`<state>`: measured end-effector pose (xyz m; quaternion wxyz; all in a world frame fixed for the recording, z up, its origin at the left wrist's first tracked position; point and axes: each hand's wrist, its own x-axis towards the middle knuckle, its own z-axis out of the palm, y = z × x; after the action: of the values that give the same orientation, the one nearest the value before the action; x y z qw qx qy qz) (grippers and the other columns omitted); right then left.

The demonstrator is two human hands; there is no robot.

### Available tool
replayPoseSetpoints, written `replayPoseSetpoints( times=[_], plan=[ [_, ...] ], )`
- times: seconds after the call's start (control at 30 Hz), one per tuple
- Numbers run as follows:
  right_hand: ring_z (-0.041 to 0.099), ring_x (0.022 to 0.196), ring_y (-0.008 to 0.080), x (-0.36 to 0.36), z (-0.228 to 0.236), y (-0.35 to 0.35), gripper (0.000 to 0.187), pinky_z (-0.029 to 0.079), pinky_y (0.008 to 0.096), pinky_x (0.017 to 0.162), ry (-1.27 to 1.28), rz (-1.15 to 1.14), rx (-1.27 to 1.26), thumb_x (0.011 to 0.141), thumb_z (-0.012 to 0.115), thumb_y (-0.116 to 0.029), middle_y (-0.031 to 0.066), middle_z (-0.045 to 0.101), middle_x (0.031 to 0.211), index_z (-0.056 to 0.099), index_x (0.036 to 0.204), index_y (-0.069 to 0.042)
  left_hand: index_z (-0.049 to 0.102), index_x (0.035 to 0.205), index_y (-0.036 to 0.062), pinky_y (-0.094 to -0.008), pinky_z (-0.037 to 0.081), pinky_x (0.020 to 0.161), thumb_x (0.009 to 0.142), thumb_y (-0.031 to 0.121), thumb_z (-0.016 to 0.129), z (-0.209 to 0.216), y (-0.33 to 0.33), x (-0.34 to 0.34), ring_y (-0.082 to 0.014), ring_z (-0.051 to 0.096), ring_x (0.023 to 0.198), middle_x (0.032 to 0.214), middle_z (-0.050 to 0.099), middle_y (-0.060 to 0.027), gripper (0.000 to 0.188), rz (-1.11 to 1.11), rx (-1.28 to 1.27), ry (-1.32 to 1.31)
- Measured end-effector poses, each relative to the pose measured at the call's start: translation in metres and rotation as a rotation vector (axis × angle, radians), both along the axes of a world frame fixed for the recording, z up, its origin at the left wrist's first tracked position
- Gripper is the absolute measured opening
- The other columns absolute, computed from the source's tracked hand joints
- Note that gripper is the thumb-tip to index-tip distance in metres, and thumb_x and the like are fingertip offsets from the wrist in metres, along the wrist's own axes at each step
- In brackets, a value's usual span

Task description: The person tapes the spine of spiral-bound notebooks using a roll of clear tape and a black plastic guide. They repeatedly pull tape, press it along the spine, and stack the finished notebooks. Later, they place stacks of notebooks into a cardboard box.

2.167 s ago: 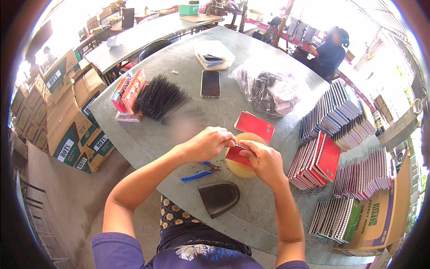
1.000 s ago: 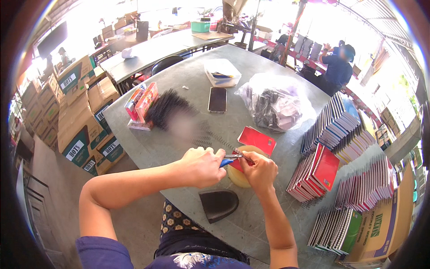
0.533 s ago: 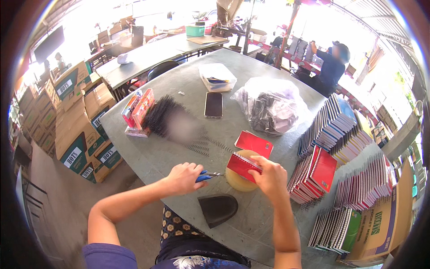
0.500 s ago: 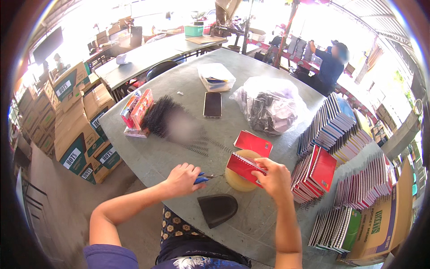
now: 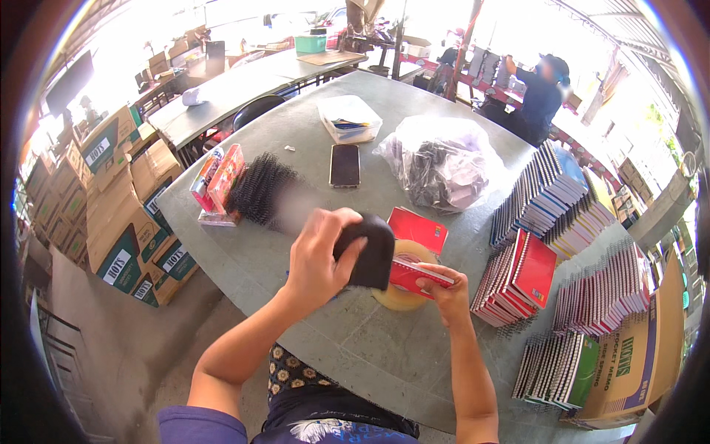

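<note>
My left hand (image 5: 323, 257) grips a black D-shaped block (image 5: 373, 250), which is raised and tilted up by the near end of a red spiral notebook (image 5: 414, 277). My right hand (image 5: 447, 291) pinches that notebook by its right end, over a roll of yellowish tape (image 5: 399, 298). I cannot tell whether block and notebook touch. Another red notebook (image 5: 418, 228) lies flat just beyond the roll. Slivers of blue beside my left hand suggest the pliers' handles, mostly hidden under it. A heap of black spiral coils (image 5: 262, 189) lies beyond that hand.
Stacks of red notebooks (image 5: 526, 270), blue ones (image 5: 540, 194) and green ones (image 5: 584, 374) line the table's right side, by a cardboard box (image 5: 636, 355). Further back are a phone (image 5: 345, 166), a plastic tub (image 5: 353, 133) and a clear bag (image 5: 444, 166). A person (image 5: 538, 103) sits beyond.
My left hand has let go of the blue pliers and picked the black block up off the table. It has moved up and right, toward the notebook, which my right hand still holds, now tilted.
</note>
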<state>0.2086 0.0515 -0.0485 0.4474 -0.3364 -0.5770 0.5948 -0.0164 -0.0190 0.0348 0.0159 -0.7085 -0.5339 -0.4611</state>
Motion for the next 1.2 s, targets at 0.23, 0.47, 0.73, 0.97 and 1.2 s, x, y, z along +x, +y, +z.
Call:
replayPoseSetpoints(
  times=[0.23,0.47,0.73,0.97,1.2],
  plan=[
    [0.062,0.087,0.0105,0.000,0.008,-0.005,0.031,0.052,0.0238,0.079,-0.082,0.043,0.081,0.075,0.070,0.005,0.0068,0.067,0.097,0.066,0.105,0.001,0.061,0.099,0.0109,-0.0380,0.051,0.069,0.070,0.006,0.068,0.003,0.001,0.001,-0.0292,0.058,0.083,0.090,0.056,-0.0109,0.031,0.027,0.099,0.059],
    [0.061,0.088,0.0101,0.005,0.009,-0.008,0.030,0.051,0.0233,0.080,-0.084,0.077,0.014,0.076,0.071,0.002,0.0044,0.067,0.097,0.066,0.105,0.001,0.063,0.100,0.0100,-0.0372,0.050,0.073,0.068,0.001,0.069,-0.002,0.001,0.012,-0.0267,0.057,0.081,0.094,0.060,-0.0095,0.034,-0.030,0.070,0.099],
    [0.059,0.086,0.0067,0.009,0.003,-0.007,0.029,0.047,0.0221,0.079,-0.144,0.106,0.057,0.078,0.072,-0.005,0.0021,0.067,0.093,0.065,0.105,0.000,0.065,0.095,0.0074,-0.0378,0.051,0.072,0.070,-0.001,0.066,-0.008,0.009,0.019,-0.0265,0.059,0.082,0.091,0.060,-0.0099,0.026,-0.048,0.148,0.012],
    [0.058,0.089,0.0070,0.011,0.006,-0.010,0.029,0.047,0.0231,0.081,-0.121,0.143,0.116,0.084,0.065,-0.002,0.0015,0.066,0.098,0.062,0.112,0.001,0.065,0.092,0.0080,-0.0390,0.051,0.077,0.069,0.003,0.067,-0.015,0.010,0.036,-0.0275,0.059,0.086,0.087,0.061,-0.0088,0.024,-0.185,0.069,0.083],
    [0.056,0.090,0.0066,0.018,-0.001,-0.008,0.031,0.046,0.0206,0.080,-0.143,0.168,0.068,0.087,0.058,0.002,0.0002,0.063,0.101,0.058,0.118,0.001,0.064,0.095,0.0086,-0.0381,0.049,0.066,0.070,0.001,0.068,0.000,0.016,0.043,-0.0298,0.057,0.082,0.088,0.058,-0.0098,0.027,-0.139,0.114,-0.022]
  ],
)
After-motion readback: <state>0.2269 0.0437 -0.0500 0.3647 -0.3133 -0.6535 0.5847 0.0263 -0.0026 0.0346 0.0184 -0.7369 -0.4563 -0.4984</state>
